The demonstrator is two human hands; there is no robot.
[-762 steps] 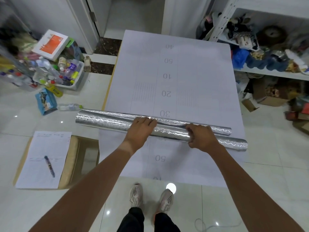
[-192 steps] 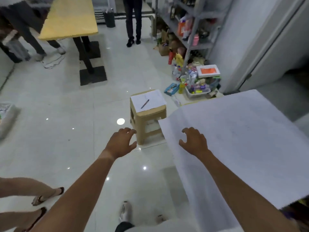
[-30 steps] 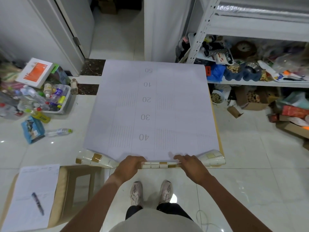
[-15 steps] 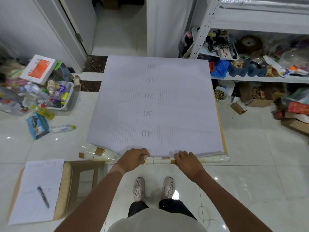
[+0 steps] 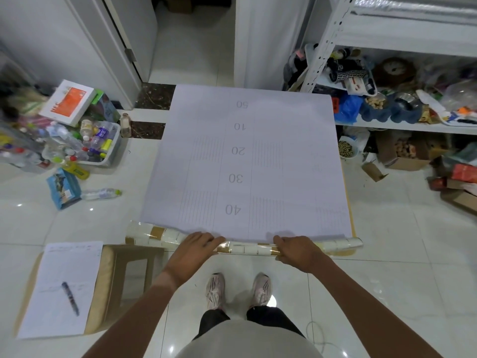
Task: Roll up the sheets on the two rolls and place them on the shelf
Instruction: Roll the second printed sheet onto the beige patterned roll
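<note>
So the tile-patterned roll (image 5: pixel 247 249) is lying along the near edge of the tabletop (image 5: pixel 347 192), with the white numbered sheet (image 5: pixel 247 164) spread out beyond it. The left hand (image 5: pixel 195 250) is laid over the roll, fingers loosely curled on it; the right hand (image 5: pixel 296 251) is wrapped around it near the middle. A silver roll (image 5: pixel 413 9) is seen up on the shelf (image 5: pixel 397 40) at right. A stool (image 5: pixel 124 275) with paper and pen is parked at left.
</note>
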